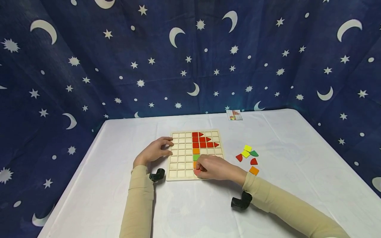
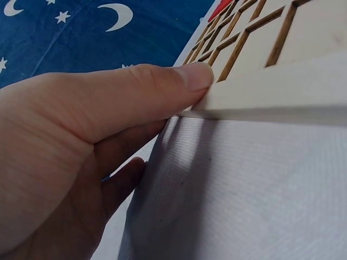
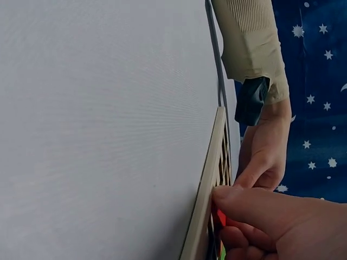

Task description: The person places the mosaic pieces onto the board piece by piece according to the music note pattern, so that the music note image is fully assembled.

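A wooden grid board [image 1: 181, 158] lies flat on the white table. My left hand [image 1: 154, 148] rests at its left side, fingertips along the frame; in the left wrist view the thumb [image 2: 192, 77] lies on the frame's edge. Low on the board, my right hand [image 1: 214, 167] pinches a red rounded piece [image 1: 196, 172] over the bottom row, its far part hidden by the fingers. Directly above sit an orange square [image 1: 194, 164], partly covered, a green square [image 1: 196, 157] and another orange square [image 1: 196, 151]. Three rows of red pieces [image 1: 195, 139], ending in points, fill upper cells.
Right of the board lie loose pieces: yellow squares [image 1: 245, 153], a green piece [image 1: 254, 153], red rounded pieces [image 1: 253, 161] and an orange square [image 1: 254, 170]. A picture card [image 1: 234, 115] is at the table's back edge. Behind hangs a blue curtain [image 1: 166, 59].
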`<action>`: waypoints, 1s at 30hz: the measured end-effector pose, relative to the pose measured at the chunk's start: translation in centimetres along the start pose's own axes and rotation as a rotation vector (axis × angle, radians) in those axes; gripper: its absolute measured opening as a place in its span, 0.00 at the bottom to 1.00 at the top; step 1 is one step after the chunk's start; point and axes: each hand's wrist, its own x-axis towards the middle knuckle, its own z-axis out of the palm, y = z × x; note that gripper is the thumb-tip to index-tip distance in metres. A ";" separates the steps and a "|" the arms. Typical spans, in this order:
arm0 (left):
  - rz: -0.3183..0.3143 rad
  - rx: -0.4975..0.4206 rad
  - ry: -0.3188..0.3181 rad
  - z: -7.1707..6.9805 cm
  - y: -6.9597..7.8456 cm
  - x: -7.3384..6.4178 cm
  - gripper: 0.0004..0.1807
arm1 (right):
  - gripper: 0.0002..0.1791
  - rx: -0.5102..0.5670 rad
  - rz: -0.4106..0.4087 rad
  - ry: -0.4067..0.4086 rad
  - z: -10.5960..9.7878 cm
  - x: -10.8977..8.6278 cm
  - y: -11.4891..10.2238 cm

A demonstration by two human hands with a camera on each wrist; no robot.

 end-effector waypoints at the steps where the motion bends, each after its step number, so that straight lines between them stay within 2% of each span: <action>1: -0.002 -0.003 -0.002 0.0 0.0 0.0 0.23 | 0.06 -0.005 -0.001 0.000 0.0 0.0 0.0; 7: 0.010 0.015 -0.003 0.0 -0.1 0.0 0.23 | 0.07 -0.013 -0.021 -0.010 0.3 0.1 -0.2; 13: 0.008 0.011 -0.004 0.2 -0.2 0.2 0.22 | 0.02 0.061 -0.100 -0.029 0.2 0.2 0.0; 16: 0.012 0.011 -0.004 0.3 -0.3 0.3 0.22 | 0.05 0.072 -0.128 -0.032 -0.1 0.3 0.5; 21: 0.019 0.020 -0.005 0.2 -0.1 0.2 0.22 | 0.07 0.080 -0.107 -0.027 -0.6 0.4 0.7; 30: 0.014 0.015 -0.009 0.0 -0.2 0.2 0.23 | 0.06 0.042 -0.080 0.040 -0.2 0.3 0.8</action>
